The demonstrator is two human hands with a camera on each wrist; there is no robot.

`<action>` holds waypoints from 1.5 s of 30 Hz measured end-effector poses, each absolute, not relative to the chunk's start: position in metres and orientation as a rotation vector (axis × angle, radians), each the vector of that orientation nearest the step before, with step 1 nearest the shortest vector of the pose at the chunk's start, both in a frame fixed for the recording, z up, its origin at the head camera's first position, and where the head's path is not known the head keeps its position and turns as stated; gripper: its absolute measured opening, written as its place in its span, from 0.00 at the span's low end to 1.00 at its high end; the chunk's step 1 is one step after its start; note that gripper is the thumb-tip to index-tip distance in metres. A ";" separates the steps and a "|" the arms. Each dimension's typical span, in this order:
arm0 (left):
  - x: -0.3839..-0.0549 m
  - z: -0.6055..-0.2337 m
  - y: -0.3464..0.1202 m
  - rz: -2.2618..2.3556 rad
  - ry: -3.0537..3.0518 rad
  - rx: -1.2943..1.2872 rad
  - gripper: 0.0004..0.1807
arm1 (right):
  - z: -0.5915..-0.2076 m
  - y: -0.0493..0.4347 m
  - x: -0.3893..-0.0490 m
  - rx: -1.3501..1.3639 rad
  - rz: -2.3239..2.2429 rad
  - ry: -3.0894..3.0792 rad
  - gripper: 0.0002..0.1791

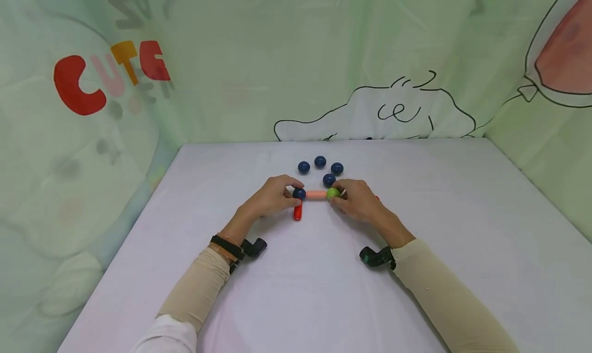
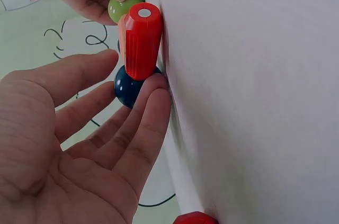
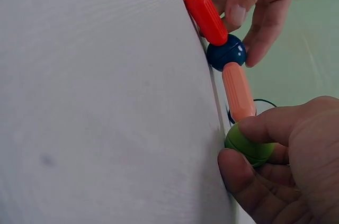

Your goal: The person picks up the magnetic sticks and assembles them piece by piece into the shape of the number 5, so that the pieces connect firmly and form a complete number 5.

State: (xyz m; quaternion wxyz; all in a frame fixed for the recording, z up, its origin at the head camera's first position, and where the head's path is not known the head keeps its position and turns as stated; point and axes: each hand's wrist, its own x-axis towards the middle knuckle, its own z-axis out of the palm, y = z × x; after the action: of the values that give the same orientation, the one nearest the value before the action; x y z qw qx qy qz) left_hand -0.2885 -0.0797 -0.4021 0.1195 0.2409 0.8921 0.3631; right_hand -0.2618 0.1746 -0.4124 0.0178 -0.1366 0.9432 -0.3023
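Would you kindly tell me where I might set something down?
The table looks bare between the sleeves and along its right edge. It's crowded between the left hand and right hand, around the pink stick, and just beyond, where four blue balls lie.

The left grip (image 1: 276, 195) holds the left ball (image 1: 299, 193); the right grip (image 1: 357, 200) holds the right ball (image 1: 332, 193). The connecting rod (image 1: 316, 194) lies between both grips, in contact with both balls. The front rod (image 1: 298, 211) extends from the left ball toward the wearer, before and right of the left grip. Four rear balls (image 1: 320, 162) lie on the desk (image 1: 319, 291) behind and between the grips, the nearest just behind the right ball. A further part (image 1: 377, 198), mostly hidden, appears to lie right of the right grip.
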 end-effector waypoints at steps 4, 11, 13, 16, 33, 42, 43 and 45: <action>-0.291 -0.403 -0.078 1.063 2.619 0.674 0.22 | -0.411 0.173 -0.262 -0.407 -0.932 2.919 0.20; -0.295 -0.406 -0.075 1.088 2.621 0.625 0.19 | -0.412 0.172 -0.263 -0.397 -0.924 2.918 0.21; -0.295 -0.407 -0.075 1.106 2.616 0.617 0.18 | -0.411 0.172 -0.263 -0.402 -0.924 2.921 0.21; -0.296 -0.409 -0.075 1.130 2.611 0.603 0.18 | -0.411 0.172 -0.263 -0.391 -0.917 2.916 0.22; -0.299 -0.413 -0.075 1.222 2.540 0.552 0.18 | -0.401 0.179 -0.261 -0.360 -0.983 2.867 0.25; -0.297 -0.411 -0.073 1.233 2.537 0.539 0.17 | -0.398 0.185 -0.263 -0.432 -1.026 2.944 0.20; -0.297 -0.411 -0.072 1.235 2.534 0.538 0.17 | -0.398 0.185 -0.264 -0.443 -1.020 2.952 0.20; -0.296 -0.411 -0.071 1.244 2.522 0.539 0.17 | -0.397 0.185 -0.266 -0.459 -0.988 2.974 0.20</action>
State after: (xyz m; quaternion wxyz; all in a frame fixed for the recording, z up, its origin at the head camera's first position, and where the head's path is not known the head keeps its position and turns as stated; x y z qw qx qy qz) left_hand -0.2965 -0.0714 -0.4107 0.1387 0.1865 0.8723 0.4301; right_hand -0.2662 0.1847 -0.3965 -0.0131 -0.1449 0.9389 -0.3120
